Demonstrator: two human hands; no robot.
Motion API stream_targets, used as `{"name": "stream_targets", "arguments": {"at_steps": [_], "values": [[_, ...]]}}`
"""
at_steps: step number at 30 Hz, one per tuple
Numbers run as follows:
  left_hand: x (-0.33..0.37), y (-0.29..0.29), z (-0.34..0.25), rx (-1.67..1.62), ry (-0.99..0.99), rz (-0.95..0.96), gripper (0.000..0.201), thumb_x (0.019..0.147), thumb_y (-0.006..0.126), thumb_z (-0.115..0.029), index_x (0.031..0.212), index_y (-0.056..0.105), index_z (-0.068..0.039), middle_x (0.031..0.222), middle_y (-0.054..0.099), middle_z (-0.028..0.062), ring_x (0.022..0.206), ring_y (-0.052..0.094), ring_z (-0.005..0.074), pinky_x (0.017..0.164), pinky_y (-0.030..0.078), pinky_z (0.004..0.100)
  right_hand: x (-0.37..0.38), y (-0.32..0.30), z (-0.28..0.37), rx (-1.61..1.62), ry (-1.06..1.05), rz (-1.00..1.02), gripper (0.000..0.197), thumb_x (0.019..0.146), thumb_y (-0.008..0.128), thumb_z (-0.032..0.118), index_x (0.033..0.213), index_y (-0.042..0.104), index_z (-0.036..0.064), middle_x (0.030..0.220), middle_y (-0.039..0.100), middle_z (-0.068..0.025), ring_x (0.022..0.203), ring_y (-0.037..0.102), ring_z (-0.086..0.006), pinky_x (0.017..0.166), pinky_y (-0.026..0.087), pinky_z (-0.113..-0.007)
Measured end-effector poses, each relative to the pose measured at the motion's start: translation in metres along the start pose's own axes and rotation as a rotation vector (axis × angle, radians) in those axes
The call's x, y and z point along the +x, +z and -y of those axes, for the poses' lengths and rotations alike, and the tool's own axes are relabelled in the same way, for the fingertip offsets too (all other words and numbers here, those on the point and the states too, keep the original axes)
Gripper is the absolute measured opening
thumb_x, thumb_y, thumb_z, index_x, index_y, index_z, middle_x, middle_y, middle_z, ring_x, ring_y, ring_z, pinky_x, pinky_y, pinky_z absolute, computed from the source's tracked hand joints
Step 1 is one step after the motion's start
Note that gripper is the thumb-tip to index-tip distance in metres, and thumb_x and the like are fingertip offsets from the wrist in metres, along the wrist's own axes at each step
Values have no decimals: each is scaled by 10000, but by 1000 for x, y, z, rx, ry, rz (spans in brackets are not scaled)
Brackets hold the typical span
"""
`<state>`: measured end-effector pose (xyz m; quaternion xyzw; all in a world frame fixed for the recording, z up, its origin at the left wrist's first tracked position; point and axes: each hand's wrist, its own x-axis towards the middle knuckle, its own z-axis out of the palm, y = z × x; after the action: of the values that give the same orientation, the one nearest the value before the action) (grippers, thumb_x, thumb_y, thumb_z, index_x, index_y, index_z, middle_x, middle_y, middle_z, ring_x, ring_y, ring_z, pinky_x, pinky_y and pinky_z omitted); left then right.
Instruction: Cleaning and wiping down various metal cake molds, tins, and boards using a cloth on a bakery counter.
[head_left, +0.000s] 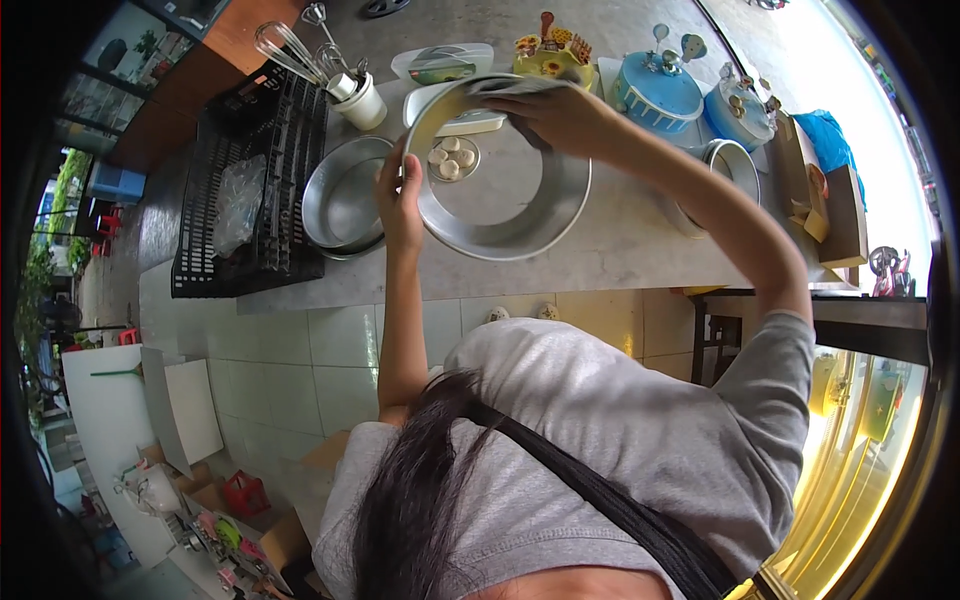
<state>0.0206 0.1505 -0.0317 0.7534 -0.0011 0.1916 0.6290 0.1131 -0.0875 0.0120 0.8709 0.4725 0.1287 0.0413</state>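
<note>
My left hand (403, 195) grips the left wall of a large round metal cake ring (500, 240), its thumb pressed on the wall. The ring is tilted above the table, seemingly with no bottom. At its far rim my right hand (550, 115) is closed around what looks like a grey cloth (535, 88), pressed to the wall; its fingertips are partly blurred. Through the ring shows a small round dish (470, 172) with several pale, round pieces (452, 158). Left of the ring stand stacked round metal pans (345, 195).
A black plastic crate (215, 190) fills the table's left end. Whisks stand in a white cup (362, 108). Behind are a clear lidded container (445, 62), a decorated yellow cake (550, 60) and blue cakes (655, 90). Metal tins (735, 165) and a cardboard box (845, 215) sit right.
</note>
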Motion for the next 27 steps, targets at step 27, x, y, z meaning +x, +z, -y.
{"name": "stream_targets", "arguments": {"at_steps": [27], "values": [[15, 20, -29, -334, 190, -280, 387, 885, 478, -349, 1029, 532, 6, 918, 532, 86, 818, 499, 142, 728, 394, 260, 31, -21, 86, 1510, 171, -233, 283, 857, 528, 168, 1083, 541, -3, 973, 601, -69, 893, 527, -118, 832, 401, -279]]}}
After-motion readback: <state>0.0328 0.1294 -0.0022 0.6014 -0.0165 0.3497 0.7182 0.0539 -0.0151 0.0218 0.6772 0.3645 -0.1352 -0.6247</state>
